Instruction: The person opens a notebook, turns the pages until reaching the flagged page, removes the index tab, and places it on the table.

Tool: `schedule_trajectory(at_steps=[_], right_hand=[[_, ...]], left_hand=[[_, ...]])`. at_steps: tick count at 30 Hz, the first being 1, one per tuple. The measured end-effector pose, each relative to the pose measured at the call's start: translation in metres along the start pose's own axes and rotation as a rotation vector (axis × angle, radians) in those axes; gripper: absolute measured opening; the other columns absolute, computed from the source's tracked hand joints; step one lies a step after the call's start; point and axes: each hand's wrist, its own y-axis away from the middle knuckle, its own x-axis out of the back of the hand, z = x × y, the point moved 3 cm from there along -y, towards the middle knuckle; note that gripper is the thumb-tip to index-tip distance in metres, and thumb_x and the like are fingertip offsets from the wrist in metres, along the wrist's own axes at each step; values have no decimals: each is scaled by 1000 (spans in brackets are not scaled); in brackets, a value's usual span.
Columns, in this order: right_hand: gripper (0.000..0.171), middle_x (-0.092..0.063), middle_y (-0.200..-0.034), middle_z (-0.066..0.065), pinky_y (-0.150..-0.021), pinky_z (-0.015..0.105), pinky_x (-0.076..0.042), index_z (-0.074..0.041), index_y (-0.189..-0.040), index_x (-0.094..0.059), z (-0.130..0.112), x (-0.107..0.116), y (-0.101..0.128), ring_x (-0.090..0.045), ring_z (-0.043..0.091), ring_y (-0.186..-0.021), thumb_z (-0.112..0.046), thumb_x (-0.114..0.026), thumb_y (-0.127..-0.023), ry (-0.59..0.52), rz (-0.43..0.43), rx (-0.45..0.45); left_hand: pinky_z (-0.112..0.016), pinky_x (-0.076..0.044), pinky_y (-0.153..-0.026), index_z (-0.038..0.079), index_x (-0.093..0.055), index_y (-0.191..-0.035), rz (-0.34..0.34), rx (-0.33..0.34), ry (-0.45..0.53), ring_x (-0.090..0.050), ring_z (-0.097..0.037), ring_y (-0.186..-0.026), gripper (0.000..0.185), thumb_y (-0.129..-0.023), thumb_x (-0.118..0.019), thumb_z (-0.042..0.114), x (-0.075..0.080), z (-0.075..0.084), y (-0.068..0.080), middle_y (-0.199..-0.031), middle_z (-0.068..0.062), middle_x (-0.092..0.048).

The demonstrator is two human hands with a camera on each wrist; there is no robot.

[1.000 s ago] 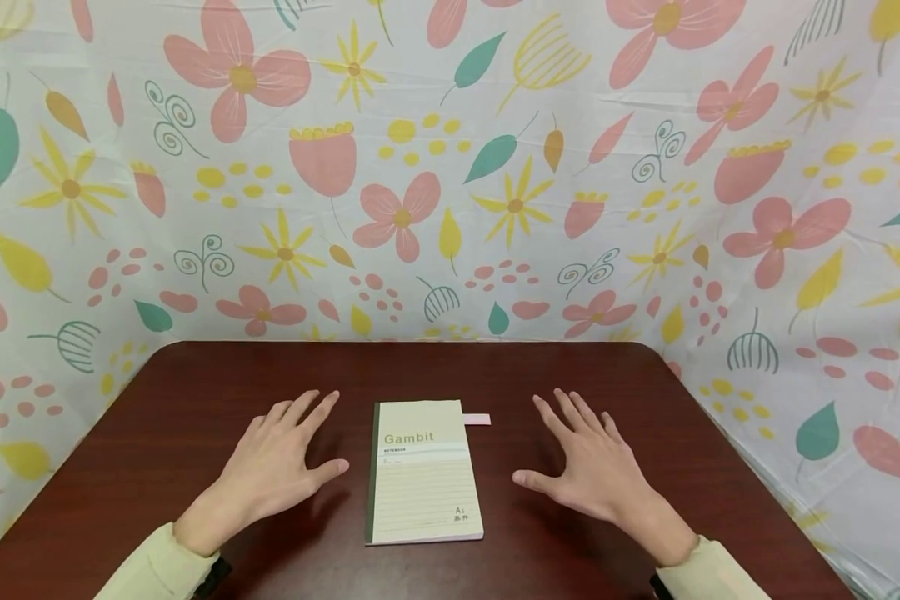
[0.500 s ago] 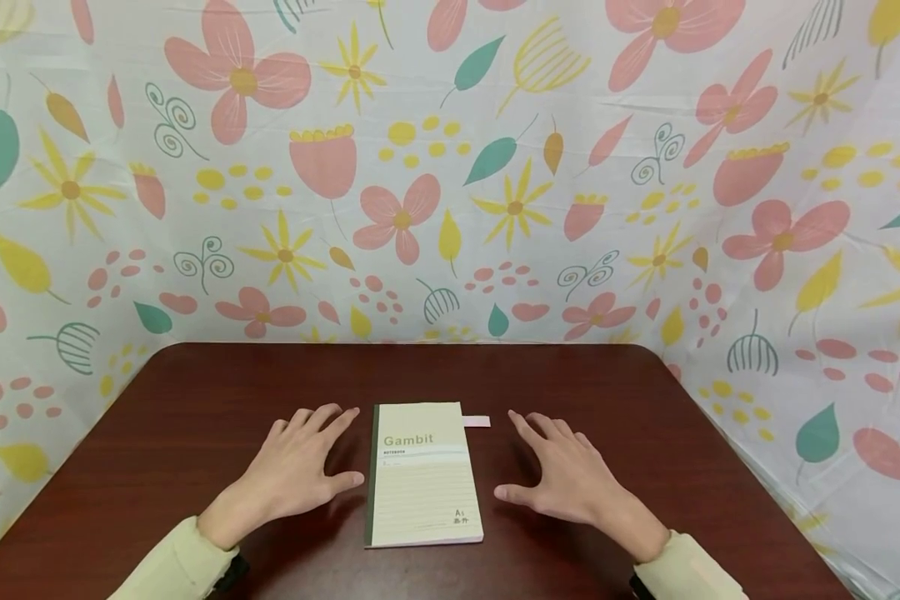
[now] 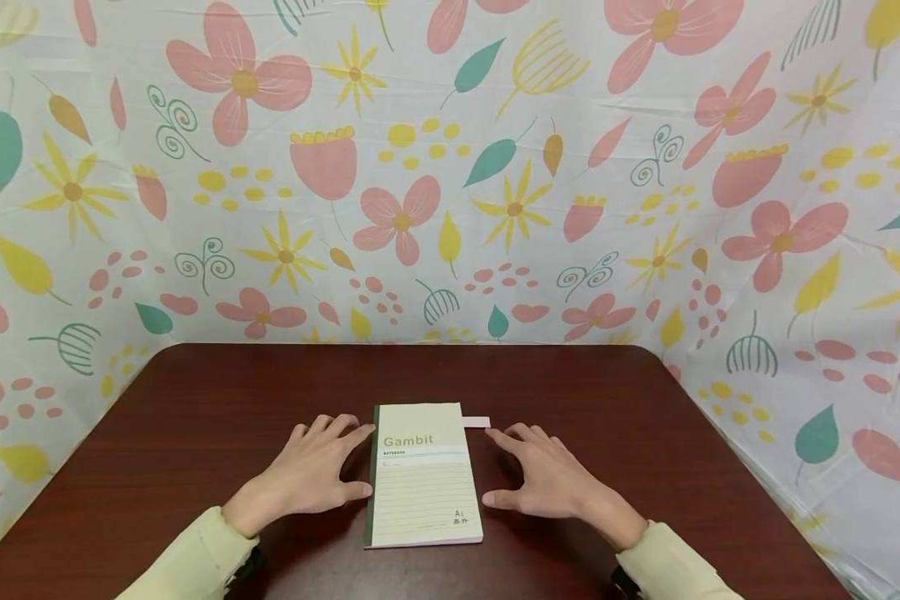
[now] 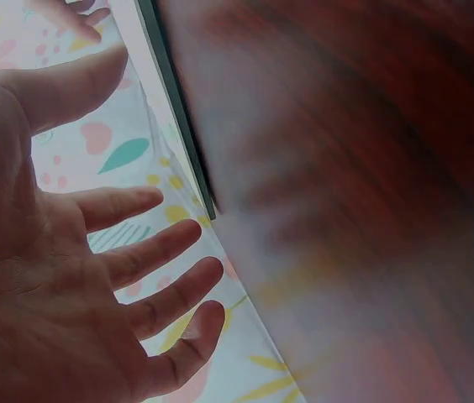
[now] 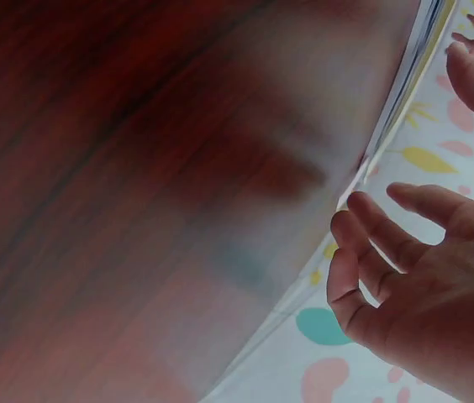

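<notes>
**Hands flank a closed notebook on a dark table**

Flowered cloth (image 3: 450, 167) in pink, yellow and teal hangs behind and to both sides of a dark reddish-brown table (image 3: 195, 400), boxing it in. Near the middle of the table, toward the person's edge, a notebook (image 3: 423, 492) lies flat and closed, cover up. Its long axis runs from the person away toward the back cloth, nearly square to the table's edge. The word "Gambit" sits at the far end and reads upright from the person's seat, so the top points away from them. The dark green spine runs down the left side, the page edges down the right. A small pink tab (image 3: 477, 422) sticks out past the right edge at the far corner.

The left hand (image 3: 311, 475) is just beside the spine, palm down, fingers spread and relaxed, gripping nothing; its fingertips and thumb reach the cover's edge, though I cannot tell if they touch. The right hand (image 3: 543, 479) mirrors it by the page edges, fingers loose and splayed, holding nothing, thumb close to the book. Pale cream sleeves (image 3: 195, 558) cover both wrists. Both wrist views are blurred, yet each shows outstretched, uncurled fingers (image 4: 149, 256) over the tabletop.
</notes>
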Motion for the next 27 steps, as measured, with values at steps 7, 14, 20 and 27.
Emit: schedule_trajectory(at_steps=[7,14,20,27], right_hand=[[82,-48,-126,-1,-90,51,-37,-18,-140,-50,-5,-5,-7,-43,20,-115,-61,-71,-74,-78,-29,55],[81,-48,-127,2,-92,51,-36,-15,-138,-51,-7,-8,-11,-43,21,-116,-60,-72,-74,-138,-55,79],[79,-48,-126,2,-91,50,-36,-16,-138,-52,-8,-9,-13,-43,20,-115,-57,-74,-73,-153,-58,87],[78,-47,-123,0,-88,49,-35,-16,-138,-51,-3,-11,-14,-42,18,-110,-53,-75,-74,-190,-85,81]], left_hand=[[-53,-35,-84,15,-50,-139,-38,-29,23,-40,-32,-119,71,-80,-70,50,0,1,-2,-135,-8,-44],[-53,-35,-84,15,-51,-138,-60,-20,45,-40,-31,-119,69,-80,-70,48,-2,-1,-2,-136,-7,-44],[-52,-35,-84,15,-52,-137,-66,-10,47,-39,-30,-119,69,-80,-70,49,-5,-1,-4,-135,-6,-44],[-51,-35,-83,12,-53,-136,-68,-2,63,-38,-30,-118,69,-79,-71,48,-6,0,-6,-133,-7,-45]])
